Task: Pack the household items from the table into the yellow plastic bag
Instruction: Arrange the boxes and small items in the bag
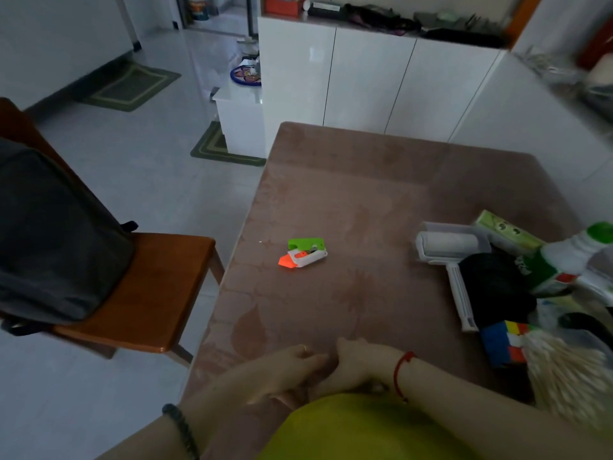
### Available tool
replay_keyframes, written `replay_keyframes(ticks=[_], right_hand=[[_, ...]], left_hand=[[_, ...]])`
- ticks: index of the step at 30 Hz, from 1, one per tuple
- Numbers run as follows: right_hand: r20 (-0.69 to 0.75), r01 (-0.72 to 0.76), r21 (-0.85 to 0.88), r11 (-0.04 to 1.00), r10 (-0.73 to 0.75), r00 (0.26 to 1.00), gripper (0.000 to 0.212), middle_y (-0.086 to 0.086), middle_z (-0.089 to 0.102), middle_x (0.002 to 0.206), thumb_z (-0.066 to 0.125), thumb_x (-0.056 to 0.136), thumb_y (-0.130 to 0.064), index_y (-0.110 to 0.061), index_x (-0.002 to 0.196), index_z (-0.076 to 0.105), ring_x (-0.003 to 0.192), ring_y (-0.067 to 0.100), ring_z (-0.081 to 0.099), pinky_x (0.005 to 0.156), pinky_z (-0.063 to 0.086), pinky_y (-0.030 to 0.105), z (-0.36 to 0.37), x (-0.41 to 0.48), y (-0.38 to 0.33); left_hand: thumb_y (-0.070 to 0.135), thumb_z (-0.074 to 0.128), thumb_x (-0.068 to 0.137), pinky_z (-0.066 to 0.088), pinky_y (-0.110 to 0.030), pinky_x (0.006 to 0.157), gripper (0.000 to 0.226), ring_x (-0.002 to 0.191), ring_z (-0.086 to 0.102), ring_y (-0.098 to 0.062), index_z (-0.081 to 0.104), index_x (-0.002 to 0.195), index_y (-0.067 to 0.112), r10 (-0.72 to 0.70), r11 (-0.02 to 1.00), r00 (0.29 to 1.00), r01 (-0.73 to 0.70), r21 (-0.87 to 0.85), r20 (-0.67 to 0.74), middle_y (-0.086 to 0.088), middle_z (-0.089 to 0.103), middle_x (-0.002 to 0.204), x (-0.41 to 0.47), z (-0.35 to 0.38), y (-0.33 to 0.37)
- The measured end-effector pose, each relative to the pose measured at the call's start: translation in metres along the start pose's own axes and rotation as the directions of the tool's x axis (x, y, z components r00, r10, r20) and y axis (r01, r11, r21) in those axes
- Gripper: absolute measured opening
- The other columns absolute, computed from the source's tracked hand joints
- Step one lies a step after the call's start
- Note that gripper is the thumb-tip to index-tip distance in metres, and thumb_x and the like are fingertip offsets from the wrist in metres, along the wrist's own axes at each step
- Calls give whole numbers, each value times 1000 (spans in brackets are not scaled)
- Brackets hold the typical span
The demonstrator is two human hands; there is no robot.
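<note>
Tabletop (365, 180): pinkish-brown cover; white cabinets behind; wooden chair (146, 293) with grey backpack (56, 240) at the left.
Yellow plastic bag (358, 429): at the near edge, below both wrists; its mouth is not visible.
Left hand (295, 361): fingers curled, touching the right hand; what they clasp is hidden, so I cannot tell.
Right hand (356, 363): fingers folded downward at the bag's upper edge; a grip on the bag cannot be confirmed.
Lone item: green-white-orange gadget (303, 253), mid-tabletop, ahead of the hands and slightly left, well apart from them.
Long axis: roughly left-right, orange tip pointing left.
Nearer hand: left, marginally.
Right-side pile: lint roller (451, 250), black bundle (494, 287), puzzle cube (504, 343), green-capped bottle (570, 257); closer to the right hand.
Judgement: the bag is probably being opened; many items are still unpacked.
</note>
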State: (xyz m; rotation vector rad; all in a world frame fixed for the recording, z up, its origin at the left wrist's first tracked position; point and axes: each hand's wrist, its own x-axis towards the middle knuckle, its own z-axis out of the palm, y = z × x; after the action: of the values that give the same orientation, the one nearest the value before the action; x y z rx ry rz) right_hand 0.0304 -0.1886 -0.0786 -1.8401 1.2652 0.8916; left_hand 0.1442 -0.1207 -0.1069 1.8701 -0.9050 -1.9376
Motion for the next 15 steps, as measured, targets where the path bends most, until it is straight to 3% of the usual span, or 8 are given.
replay_keyframes(ticks=[2,3,6,8,10,12,15], right_hand=[[-1,-8,20,1000,8,1000,107,19,9,152,66,70,-57,-11,147,8,134,37,32,100,43,39,6,1,-2],[11,-9,11,1000,8,1000,106,19,9,151,67,69,-57,-12,146,8,135,37,30,106,37,41,9,0,-4],[-66,40,-3,999,-40,997,94,17,21,144,68,67,-53,-13,139,21,130,38,34,105,38,42,7,-5,-7],[-243,90,-11,996,-90,966,91,15,24,141,69,65,-52,-12,134,25,129,38,32,104,36,44,-8,-4,-8],[-435,173,4,985,-154,887,82,11,32,132,71,64,-48,-13,126,31,124,35,34,101,38,43,-28,1,-10],[-560,286,-3,958,-239,793,72,8,37,125,72,64,-43,-15,121,37,118,31,39,97,40,40,-43,8,-12],[-473,487,-30,873,-442,762,74,4,41,130,77,66,-37,-19,128,41,120,23,43,102,38,37,-59,24,-9]], left_hand=[[40,45,93,54,-24,55,31,84,66,-17,56,108,16,-17,999,1000,17,-31,12,-3,63,96,0,1,3],[38,46,94,54,-24,54,25,81,64,-14,56,103,18,-15,999,1000,15,-34,15,-1,62,93,0,2,5],[30,45,95,51,-20,50,15,71,58,-8,55,93,19,19,995,1000,-18,-95,2,2,58,84,-4,-1,16],[29,45,95,53,-23,57,17,75,59,-13,56,100,16,74,982,996,-82,-172,-52,-2,59,88,-2,-10,25],[38,50,91,54,-31,70,29,92,63,-19,52,113,20,117,958,989,-137,-250,-93,-4,62,106,2,-22,33],[46,59,84,55,-35,74,44,100,65,-23,48,120,23,136,946,984,-162,-280,-112,-6,64,116,9,-32,37],[35,62,85,59,-31,67,47,83,68,-22,48,125,17,134,918,971,-197,-343,-199,-8,67,105,17,-38,33]])
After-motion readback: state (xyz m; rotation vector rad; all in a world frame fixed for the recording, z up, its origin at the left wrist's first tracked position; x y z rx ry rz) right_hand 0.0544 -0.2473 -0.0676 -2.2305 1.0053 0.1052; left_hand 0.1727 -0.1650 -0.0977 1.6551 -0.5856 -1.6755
